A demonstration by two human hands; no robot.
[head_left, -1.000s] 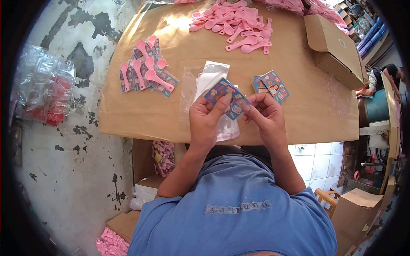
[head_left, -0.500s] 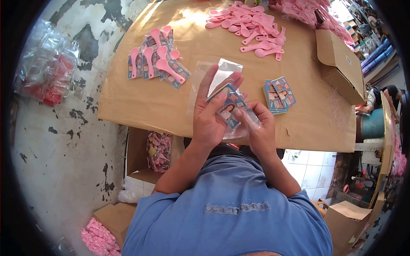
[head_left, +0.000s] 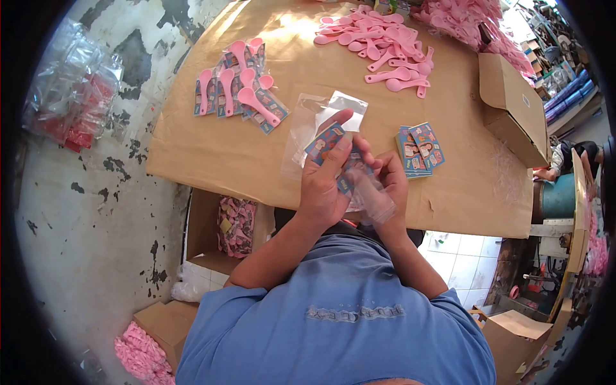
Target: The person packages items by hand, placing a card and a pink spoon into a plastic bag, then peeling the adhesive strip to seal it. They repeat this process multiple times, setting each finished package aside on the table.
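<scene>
Held up near the front of the table is a blue printed card (head_left: 326, 142), gripped between the thumb and fingers of my left hand (head_left: 321, 186). A clear plastic bag (head_left: 373, 197) overlaps the card's lower part, and its loose end is pinched by my right hand (head_left: 394, 189). Flat clear bags (head_left: 300, 122) lie on the table just beyond my left fingers. To the right of my hands is a small stack of matching cards (head_left: 427, 146). Several bagged cards with pink spoons (head_left: 256, 102) rest at the left.
A heap of loose pink spoons (head_left: 378, 38) lies at the far side of the table (head_left: 192, 151). An open cardboard box (head_left: 516, 112) stands at the right edge. Below, another box (head_left: 204, 234) holds pink pieces. Clear packaging (head_left: 70, 90) sits at far left.
The clear bag has been drawn down toward me by my right hand and now hangs crumpled below the card. My left fingers have curled in closer around the card.
</scene>
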